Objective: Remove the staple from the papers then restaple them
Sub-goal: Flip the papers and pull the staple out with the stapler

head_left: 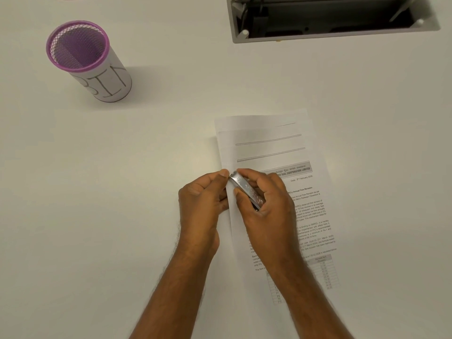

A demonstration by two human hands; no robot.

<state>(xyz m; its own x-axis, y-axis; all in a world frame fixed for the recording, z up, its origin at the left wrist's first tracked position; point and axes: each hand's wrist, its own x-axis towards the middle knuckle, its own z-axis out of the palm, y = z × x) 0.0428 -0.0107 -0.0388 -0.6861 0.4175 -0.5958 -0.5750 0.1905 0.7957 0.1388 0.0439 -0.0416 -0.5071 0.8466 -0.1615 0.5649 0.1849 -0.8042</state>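
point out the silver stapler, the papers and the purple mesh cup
silver stapler point(245, 189): head view, on the middle of its shiny metal top
papers point(269, 148): head view, on the bare upper part of the top sheet
purple mesh cup point(108, 84): head view, on its white label wrap

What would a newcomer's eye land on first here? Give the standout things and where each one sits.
First, the two hands at centre: the right hand grips a small silver stapler at the left edge of the papers, while the left hand pinches that edge. Next, the purple-rimmed mesh cup marked BIN, upright at upper left. Then the open cable hatch in the table, top right.
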